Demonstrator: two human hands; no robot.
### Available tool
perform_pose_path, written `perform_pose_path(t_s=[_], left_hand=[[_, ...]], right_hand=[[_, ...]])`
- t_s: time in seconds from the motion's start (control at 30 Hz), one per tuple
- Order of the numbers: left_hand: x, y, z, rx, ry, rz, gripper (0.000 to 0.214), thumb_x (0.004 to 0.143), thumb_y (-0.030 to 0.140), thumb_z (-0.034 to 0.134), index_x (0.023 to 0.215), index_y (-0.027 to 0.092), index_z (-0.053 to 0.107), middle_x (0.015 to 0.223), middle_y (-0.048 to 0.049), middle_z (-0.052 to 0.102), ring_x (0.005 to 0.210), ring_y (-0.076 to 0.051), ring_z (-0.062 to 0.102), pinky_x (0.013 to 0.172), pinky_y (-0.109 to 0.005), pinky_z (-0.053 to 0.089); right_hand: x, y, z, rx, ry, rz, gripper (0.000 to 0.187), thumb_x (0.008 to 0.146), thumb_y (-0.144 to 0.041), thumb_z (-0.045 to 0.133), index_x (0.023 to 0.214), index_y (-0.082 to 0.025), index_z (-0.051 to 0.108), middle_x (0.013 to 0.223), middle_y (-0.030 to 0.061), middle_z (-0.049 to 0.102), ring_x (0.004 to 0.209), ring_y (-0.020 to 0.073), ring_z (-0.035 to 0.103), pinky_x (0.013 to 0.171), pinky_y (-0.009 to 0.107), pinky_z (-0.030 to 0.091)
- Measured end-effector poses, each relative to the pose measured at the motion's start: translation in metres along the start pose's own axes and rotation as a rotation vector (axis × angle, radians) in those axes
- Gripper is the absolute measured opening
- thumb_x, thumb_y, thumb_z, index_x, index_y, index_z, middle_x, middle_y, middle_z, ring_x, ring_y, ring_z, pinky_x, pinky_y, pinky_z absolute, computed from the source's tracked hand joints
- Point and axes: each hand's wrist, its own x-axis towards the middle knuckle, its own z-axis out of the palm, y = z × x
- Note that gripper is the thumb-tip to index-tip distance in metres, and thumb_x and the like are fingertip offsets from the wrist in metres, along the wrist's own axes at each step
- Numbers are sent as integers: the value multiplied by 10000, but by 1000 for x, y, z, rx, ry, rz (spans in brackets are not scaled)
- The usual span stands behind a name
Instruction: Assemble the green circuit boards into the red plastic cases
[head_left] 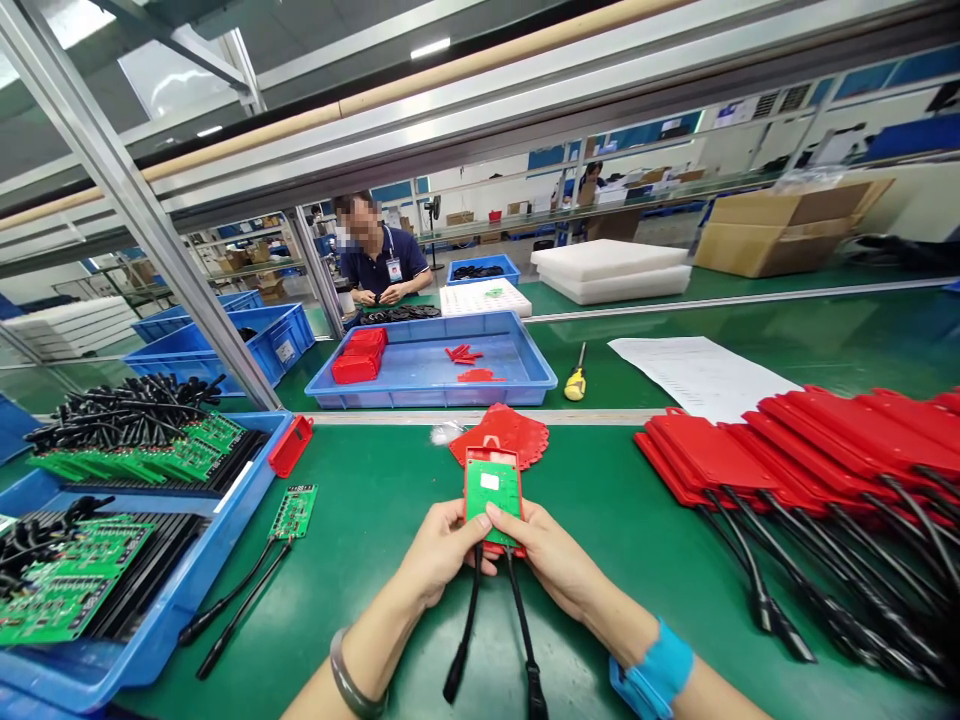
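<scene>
Both my hands hold a green circuit board (492,487) seated in a red plastic case, with two black cables (465,630) hanging from it toward me. My left hand (439,550) grips the board's left lower edge, thumb on top. From the right, my right hand (551,555) grips it with the thumb pressed on the board's lower face. Just beyond the board lies a small pile of red plastic covers (506,432) on the green mat.
A blue bin (161,610) at left holds green boards with black cables; one loose board (293,512) lies beside it. Finished red units with cables (810,460) are stacked at right. A blue tray (431,362), a yellow screwdriver (575,380) and papers (701,375) lie beyond. A person works opposite.
</scene>
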Motion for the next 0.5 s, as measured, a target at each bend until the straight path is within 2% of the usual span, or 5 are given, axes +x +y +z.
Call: perform_pose_path(t_s=[0.1, 0.23, 0.3, 0.4, 0.5], left_hand=[[0, 1, -1, -10, 30, 30, 411, 657, 444, 733, 836, 77, 687, 647, -66, 642, 551, -121, 577, 507, -229, 502], [1, 3, -3, -86, 124, 142, 374, 702, 410, 706, 869, 76, 696, 700, -88, 677, 569, -125, 588, 525, -224, 492], [1, 2, -4, -135, 121, 164, 354, 725, 389, 689, 894, 78, 695, 712, -90, 686, 566, -119, 586, 536, -222, 488], [1, 0, -4, -168, 114, 156, 354, 732, 375, 684, 910, 69, 692, 725, -100, 691, 554, -113, 581, 533, -220, 484], [2, 0, -5, -159, 129, 159, 374, 723, 375, 689, 927, 62, 682, 733, -106, 692, 555, -120, 587, 523, -224, 484]], right_hand=[[0, -1, -1, -45, -23, -44, 374, 810, -487, 615, 1026, -185, 659, 859, 31, 683, 764, 177, 601, 730, 298, 469], [0, -3, 0, -85, -164, -172, 443, 799, -364, 674, 1212, -259, 556, 1172, 36, 613, 1060, 213, 557, 967, 363, 403], [0, -4, 0, -113, -212, -206, 481, 796, -317, 684, 1248, -262, 527, 1226, 42, 583, 1109, 224, 537, 996, 383, 391], [1, -1, -1, -177, -208, -236, 483, 804, -308, 675, 1257, -248, 519, 1248, 53, 572, 1130, 232, 531, 1017, 395, 383], [4, 5, -4, -227, -202, -252, 506, 807, -344, 664, 1271, -236, 494, 1243, 63, 575, 1101, 234, 554, 986, 389, 425]])
